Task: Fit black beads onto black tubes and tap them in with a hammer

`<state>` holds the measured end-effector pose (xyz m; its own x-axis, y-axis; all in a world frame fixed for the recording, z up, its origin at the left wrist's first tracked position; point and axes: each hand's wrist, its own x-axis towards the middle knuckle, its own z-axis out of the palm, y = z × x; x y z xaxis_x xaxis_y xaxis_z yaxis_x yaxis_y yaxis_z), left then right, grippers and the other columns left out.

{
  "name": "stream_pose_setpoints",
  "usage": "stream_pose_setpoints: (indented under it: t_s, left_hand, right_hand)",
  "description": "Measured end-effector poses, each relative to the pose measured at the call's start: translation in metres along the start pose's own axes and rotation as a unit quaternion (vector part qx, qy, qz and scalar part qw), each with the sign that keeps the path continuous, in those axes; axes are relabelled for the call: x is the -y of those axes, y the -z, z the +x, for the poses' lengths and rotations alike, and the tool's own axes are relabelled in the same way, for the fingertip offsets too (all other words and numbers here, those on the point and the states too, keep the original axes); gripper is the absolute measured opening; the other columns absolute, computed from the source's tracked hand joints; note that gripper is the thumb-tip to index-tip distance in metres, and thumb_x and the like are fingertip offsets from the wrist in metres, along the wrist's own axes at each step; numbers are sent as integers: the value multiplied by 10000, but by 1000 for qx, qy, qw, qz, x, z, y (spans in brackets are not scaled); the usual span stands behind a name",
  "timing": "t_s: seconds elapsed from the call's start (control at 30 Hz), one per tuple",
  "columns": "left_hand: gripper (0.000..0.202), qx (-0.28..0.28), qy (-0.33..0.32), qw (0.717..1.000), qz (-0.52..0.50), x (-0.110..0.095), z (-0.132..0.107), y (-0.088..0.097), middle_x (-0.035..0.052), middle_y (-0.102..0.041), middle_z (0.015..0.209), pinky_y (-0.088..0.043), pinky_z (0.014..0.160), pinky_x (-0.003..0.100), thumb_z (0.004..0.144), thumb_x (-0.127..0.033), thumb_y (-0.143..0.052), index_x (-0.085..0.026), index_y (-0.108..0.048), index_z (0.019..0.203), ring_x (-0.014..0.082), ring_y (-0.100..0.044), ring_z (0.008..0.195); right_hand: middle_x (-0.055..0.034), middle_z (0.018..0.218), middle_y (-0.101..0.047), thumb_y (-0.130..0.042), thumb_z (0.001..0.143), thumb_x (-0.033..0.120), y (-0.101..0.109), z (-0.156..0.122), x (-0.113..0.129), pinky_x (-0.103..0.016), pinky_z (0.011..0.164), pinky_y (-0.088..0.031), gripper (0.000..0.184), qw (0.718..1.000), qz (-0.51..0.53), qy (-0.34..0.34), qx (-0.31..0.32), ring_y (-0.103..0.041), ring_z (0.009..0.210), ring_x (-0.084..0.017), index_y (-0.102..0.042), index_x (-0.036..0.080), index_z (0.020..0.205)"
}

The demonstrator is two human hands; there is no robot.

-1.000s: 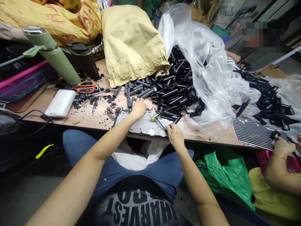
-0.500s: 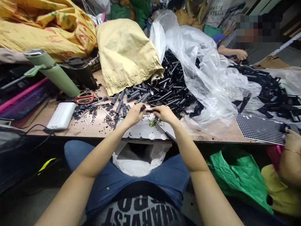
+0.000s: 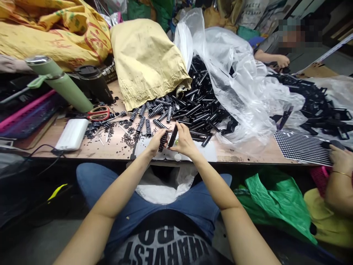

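My left hand (image 3: pixel 156 142) is closed around a dark cylinder with pale spots (image 3: pixel 163 141), held at the near edge of the table. Close beside it, my right hand (image 3: pixel 185 140) grips a flat black bar (image 3: pixel 173 136) by its ends, between thumb and fingers, tilted nearly upright. A white sheet (image 3: pixel 208 150) lies under both hands. A bit of a yellow-green hammer head (image 3: pixel 177 141) shows behind the right hand; the rest is hidden. Just beyond the hands lie several spotted cylinders (image 3: pixel 148 127) and a heap of black tubular pieces (image 3: pixel 198 110).
A beige sack (image 3: pixel 149 59) and clear plastic bag (image 3: pixel 237 81) border the heap. At left are red-handled scissors (image 3: pixel 98 113), a white box (image 3: pixel 70 134), a green bottle (image 3: pixel 62 86) and scattered black bits. Co-workers' hands (image 3: pixel 342 158) work at right beside a dotted sheet (image 3: pixel 302 147).
My hands have shifted slightly toward me, and the black bar has swung from lying level to nearly upright. My right forearm has moved left, and the hammer's handle is hidden now.
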<state>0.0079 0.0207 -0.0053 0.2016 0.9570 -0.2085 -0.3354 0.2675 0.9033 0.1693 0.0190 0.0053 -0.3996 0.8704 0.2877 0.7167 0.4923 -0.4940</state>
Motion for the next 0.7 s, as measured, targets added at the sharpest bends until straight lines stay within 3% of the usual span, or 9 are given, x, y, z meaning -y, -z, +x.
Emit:
stream_pose_setpoints:
  t_s: [0.23,0.4,0.5,0.7]
  left_hand:
    - [512,-33,-18,999,-25,-1,-11,-10,-78,-458,478,-221,316,161,845,-488,-588,-209,-568,1274,49,-346,297]
    - [330,-83,16,993,-87,-4,-14,-22,-32,-545,547,-393,398,194,830,-350,-588,-147,-663,1079,84,-490,383]
    - [250,-83,43,991,-95,-10,-18,-30,-10,-572,583,-452,414,234,810,-339,-585,-131,-655,929,121,-543,405]
    - [187,-89,102,988,-74,-18,-22,-36,-9,-546,535,-433,358,224,816,-325,-587,-139,-591,796,139,-550,377]
  right_hand:
    - [-190,1435,-322,-853,545,488,13,-19,10,-515,1161,-242,1176,992,92,90,-18,-285,1385,-342,-178,188,1460]
    - [-194,1466,-307,-845,577,488,11,-21,18,-480,1176,-244,1153,979,136,147,-35,-281,1405,-309,-164,179,1456]
    - [-193,1471,-308,-845,588,459,10,-21,18,-477,1171,-262,1144,980,154,125,-8,-290,1405,-309,-156,179,1457]
    - [-180,1437,-330,-877,523,421,4,-24,13,-478,1153,-301,1179,977,197,79,12,-324,1381,-314,-180,189,1445]
